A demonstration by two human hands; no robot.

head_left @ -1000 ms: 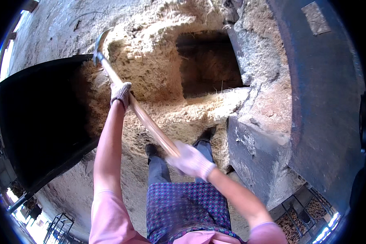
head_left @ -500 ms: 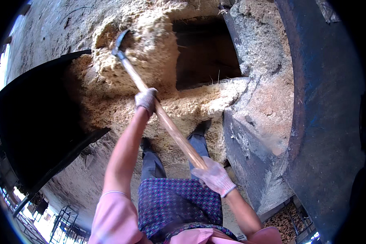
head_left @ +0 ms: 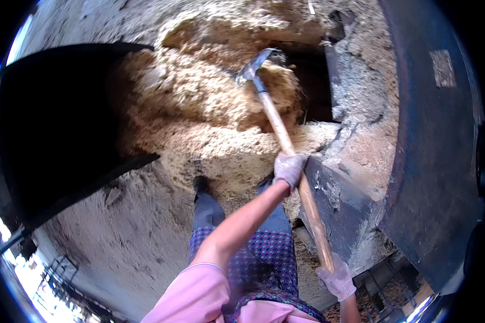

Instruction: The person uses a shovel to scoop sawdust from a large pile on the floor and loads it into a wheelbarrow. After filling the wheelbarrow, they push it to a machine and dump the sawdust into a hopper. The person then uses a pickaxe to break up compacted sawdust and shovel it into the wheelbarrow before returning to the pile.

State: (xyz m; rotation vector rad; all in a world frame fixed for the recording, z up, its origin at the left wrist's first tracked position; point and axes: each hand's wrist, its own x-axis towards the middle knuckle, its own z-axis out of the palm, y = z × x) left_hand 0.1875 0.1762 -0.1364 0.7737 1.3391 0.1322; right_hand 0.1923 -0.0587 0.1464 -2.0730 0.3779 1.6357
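I hold a long wooden-handled shovel [head_left: 285, 137] with both gloved hands. My left hand [head_left: 289, 168] grips the shaft about halfway up. My right hand [head_left: 337, 280] grips the handle's lower end near my waist. The metal blade [head_left: 253, 65] carries a heap of pale sawdust [head_left: 277, 81] and hangs at the dark square opening [head_left: 312, 86] in the wall. A big sawdust pile [head_left: 194, 113] lies on the ground in front of my feet.
A large dark metal bin [head_left: 54, 134] stands on the left. A dusty metal door or chute [head_left: 334, 199] juts out at the right, beside a curved dark metal body [head_left: 436, 161]. My shoes [head_left: 201, 184] stand at the pile's edge on the dusty floor.
The shovel has swung from the pile at the left over to the right, toward the dark opening, with sawdust on its blade. Both hands moved right with it.
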